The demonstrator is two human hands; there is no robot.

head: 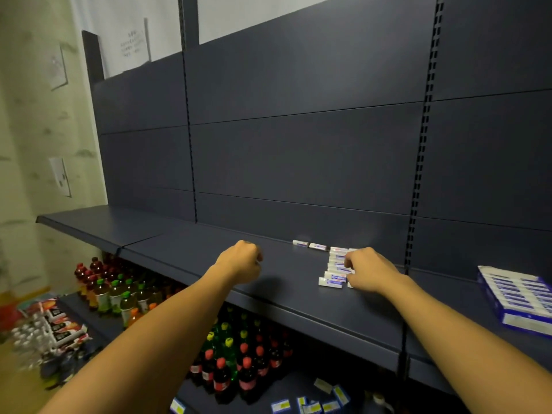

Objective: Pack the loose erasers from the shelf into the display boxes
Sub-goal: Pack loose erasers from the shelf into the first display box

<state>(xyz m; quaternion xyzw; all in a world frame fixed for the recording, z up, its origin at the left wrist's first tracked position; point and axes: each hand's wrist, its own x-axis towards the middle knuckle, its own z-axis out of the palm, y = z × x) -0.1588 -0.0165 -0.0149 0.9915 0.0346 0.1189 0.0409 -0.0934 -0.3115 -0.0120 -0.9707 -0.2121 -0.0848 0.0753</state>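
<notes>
Several loose white erasers with blue-and-red sleeves lie in a rough row on the dark blue shelf. Two more erasers sit apart near the back panel. My right hand rests on the right side of the row, its curled fingers touching the erasers. My left hand hovers over bare shelf to the left, fingers curled into a fist, nothing visible in it. A blue-and-white display box filled with erasers stands on the shelf at far right.
Slotted uprights divide the back panel. Below the shelf stand drink bottles with red, green and yellow caps. Small blue-and-white boxes lie on the lowest shelf. Snack packets are at lower left.
</notes>
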